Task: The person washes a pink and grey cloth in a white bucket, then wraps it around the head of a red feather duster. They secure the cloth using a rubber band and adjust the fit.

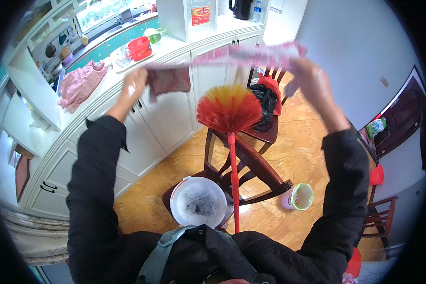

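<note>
the cloth (270, 55), pink and white and blurred, is stretched in the air just beyond the duster (228, 111), between both hands. the left hand (135, 84), beyond and left of the duster, has its fingers closed on one end, where a darker flap hangs down. the right hand (313, 85), beyond and right of the duster, seems clamped on the other end; blur hides how each finger lies.

the cloth looks thin, soft and light, with no stiffness of its own, so it should sag wherever it isn't pulled taut. if damp, it would be heavier and a bit slick; i can't tell whether it is. it's unlikely to break. the best hold is probably at two opposite corners, pinched firmly.

below and left of the duster, a white bucket (175, 199) holds sudsy water.

as for labels, a clear jar (195, 6) beyond the duster wears a red one with pale print, and the bottle (256, 13) to its right is labelled too, the print too small to read. no writing can be made out on the cloth.
</note>
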The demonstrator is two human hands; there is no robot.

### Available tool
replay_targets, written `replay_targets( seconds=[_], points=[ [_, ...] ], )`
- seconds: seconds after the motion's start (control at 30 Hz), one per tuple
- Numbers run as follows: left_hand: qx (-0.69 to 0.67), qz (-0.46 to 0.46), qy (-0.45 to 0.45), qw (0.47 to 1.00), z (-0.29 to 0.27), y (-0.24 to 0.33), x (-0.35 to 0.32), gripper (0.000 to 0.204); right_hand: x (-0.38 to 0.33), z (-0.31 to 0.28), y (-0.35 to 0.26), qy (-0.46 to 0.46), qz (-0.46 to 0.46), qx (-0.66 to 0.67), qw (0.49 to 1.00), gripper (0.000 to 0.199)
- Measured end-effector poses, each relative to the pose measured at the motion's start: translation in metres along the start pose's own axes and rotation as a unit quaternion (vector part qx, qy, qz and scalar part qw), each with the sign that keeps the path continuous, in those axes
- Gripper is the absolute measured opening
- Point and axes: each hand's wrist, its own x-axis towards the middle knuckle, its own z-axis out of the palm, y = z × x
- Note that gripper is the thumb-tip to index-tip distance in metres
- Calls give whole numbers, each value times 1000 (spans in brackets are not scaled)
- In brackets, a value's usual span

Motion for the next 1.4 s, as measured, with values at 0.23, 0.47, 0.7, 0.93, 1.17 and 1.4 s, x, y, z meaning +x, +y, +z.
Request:
replay_targets(
  seconds=[0.23, 0.47, 0.7, 0.93, 1.17, 1.4],
  points=[
    [-260, -143, -128, 946, 93, 26, -160, 28, -140, 22, -50, -223, 128, 132, 957, 35],
    [-358, -126, -179, 908, 95, 94, -177, 27, -161, 29, -76, -163, 165, 295, 927, 57],
    [-607, -282, -189, 718, 145, 138, -183, 49, -184, 75, -157, -221, 96, 283, 928, 70],
    [-631, -264, -116, 720, 145, 176, -158, 41, -184, 109, -185, -228, 139, 251, 930, 62],
    [-615, -311, -105, 717, 161, 157, -160, 37, -179, 119, -131, 23, 254, 251, 934, 38],
    [-703, -332, -78, 624, 188, 149, -160, 36, -198, 183, -129, -150, 250, 202, 935, 93]
  ],
)
